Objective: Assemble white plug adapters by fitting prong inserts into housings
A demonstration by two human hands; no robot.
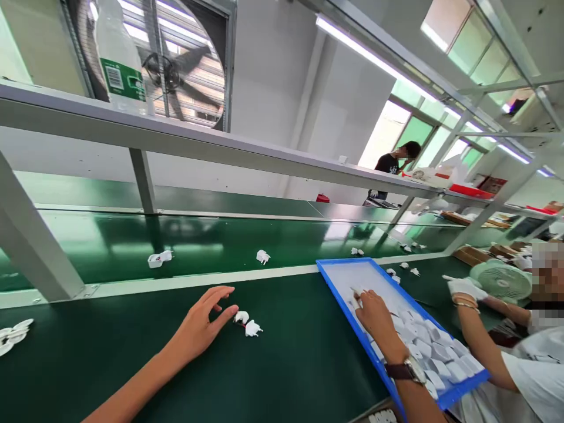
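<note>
My left hand [205, 322] hovers over the dark green bench, fingers apart and holding nothing. Just beyond its thumb lies a white plug [252, 328] with metal pins, and a small white plug part [241, 318] with a bit of red sits against it. My right hand [375, 317], with a watch at the wrist, reaches over a blue-rimmed tray [343, 302]. Its fingers are closed around a small white plastic piece [355, 298], mostly hidden by them. Many white plastic housings [423, 346] fill the near part of this tray.
On the green conveyor belt behind lie a white plug [263, 257] and white plug parts [159, 259]. White flat pieces [15, 336] rest at the far left. A metal post [35, 235] and shelf [264, 154] stand ahead. A co-worker's gloved hand [465, 288] is at right.
</note>
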